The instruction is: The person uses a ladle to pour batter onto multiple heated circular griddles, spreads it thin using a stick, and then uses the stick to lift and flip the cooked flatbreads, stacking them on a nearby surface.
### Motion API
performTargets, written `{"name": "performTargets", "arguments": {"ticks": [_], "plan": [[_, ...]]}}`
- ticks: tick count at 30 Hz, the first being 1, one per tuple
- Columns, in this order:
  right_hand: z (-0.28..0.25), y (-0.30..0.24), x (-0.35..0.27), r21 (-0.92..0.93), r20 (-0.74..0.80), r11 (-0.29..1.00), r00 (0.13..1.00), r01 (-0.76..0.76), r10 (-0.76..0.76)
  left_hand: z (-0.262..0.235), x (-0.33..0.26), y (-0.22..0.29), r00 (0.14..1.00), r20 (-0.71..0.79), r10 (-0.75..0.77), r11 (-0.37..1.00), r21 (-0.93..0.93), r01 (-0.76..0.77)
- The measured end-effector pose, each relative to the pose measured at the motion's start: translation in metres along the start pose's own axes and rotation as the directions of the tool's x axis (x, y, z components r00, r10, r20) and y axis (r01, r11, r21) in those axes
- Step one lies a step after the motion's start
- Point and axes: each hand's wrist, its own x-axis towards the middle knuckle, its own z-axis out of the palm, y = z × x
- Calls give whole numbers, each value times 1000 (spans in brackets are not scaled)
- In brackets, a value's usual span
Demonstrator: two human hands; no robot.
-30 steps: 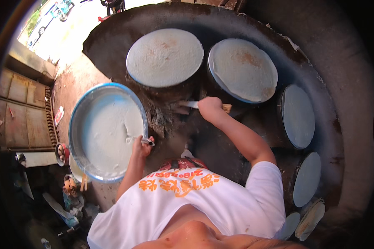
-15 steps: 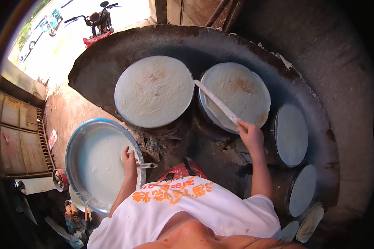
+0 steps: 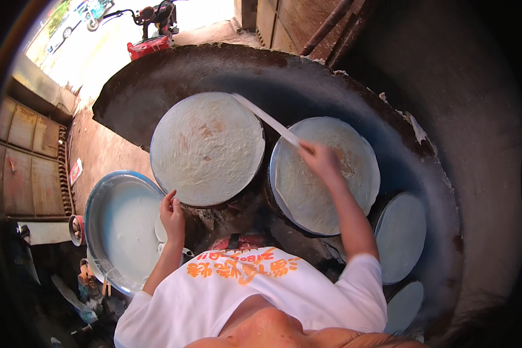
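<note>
My right hand (image 3: pixel 322 159) is closed round the end of a long, flat, pale spatula (image 3: pixel 267 120). The blade slants up and left, with its tip at the far right edge of the thin pancake (image 3: pixel 206 151) that covers the left round griddle. Another pancake (image 3: pixel 298 191), browned in the middle, lies on the griddle beneath my right forearm. My left hand (image 3: pixel 173 219) is at the near left edge of the left griddle, fingers raised and partly apart; I see nothing held. Whether its fingertips touch the pancake is unclear. Beside it stands a basin (image 3: pixel 93 203) of white batter.
Two more round griddles (image 3: pixel 401 238) (image 3: pixel 405 307) with pale tops curve along my right. A dark curved metal shield (image 3: pixel 136 95) rises behind the griddles. A small red can (image 3: pixel 76 230) stands left of the basin. Outside the doorway is a red vehicle with handlebars (image 3: pixel 149 46).
My left hand has moved from over the batter basin to the left griddle's near edge. The spatula has swung left, from the right griddle to the left pancake's far edge. The view has shifted.
</note>
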Motion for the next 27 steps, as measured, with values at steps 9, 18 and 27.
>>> {"name": "performTargets", "arguments": {"ticks": [9, 18, 27], "plan": [[122, -58, 178, 59, 97, 996, 993, 62, -68, -11, -9, -3, 986, -165, 22, 994, 114, -3], [114, -96, 154, 176, -131, 973, 983, 147, -125, -45, 29, -21, 974, -222, 36, 986, 167, 1], [92, -171, 45, 124, -447, 779, 735, 614, -509, -14, 233, 45, 777, 74, 625, 712, 356, -606]]}}
